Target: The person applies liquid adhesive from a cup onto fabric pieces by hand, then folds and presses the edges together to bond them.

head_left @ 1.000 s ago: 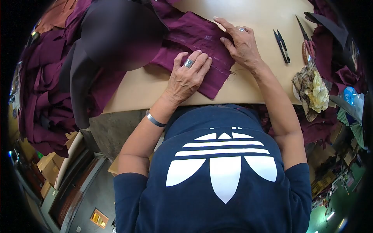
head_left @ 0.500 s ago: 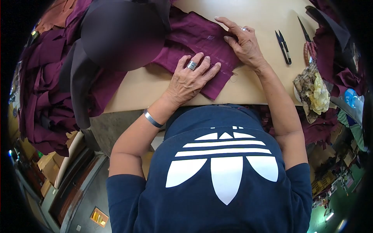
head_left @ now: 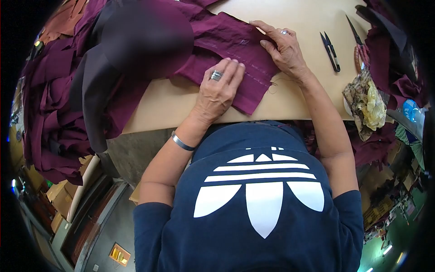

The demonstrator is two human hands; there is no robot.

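Observation:
A maroon fabric piece (head_left: 251,90) with pale chalk-like marks lies on the table, its lower corner towards the body. My left hand (head_left: 217,93) rests on it; the bent fingers are drawn together with their tips pressed on the cloth, and the thumb is hidden. At the cloth's right edge is my right hand (head_left: 285,52), index finger stretched out, thumb apart from it, the other fingers curled. A dark round blur (head_left: 147,41) hides the cloth's left part.
Black thread snips (head_left: 330,52) and scissors (head_left: 361,54) lie on the table (head_left: 312,18) to the right, beside a crumpled yellowish cloth (head_left: 369,106). Maroon fabric (head_left: 54,99) is heaped at the left. More dark and maroon cloth hangs at the right edge.
Half a second ago my left hand's fingers were spread further right; now they are drawn together and slightly left. My right hand has barely moved on the cloth's edge.

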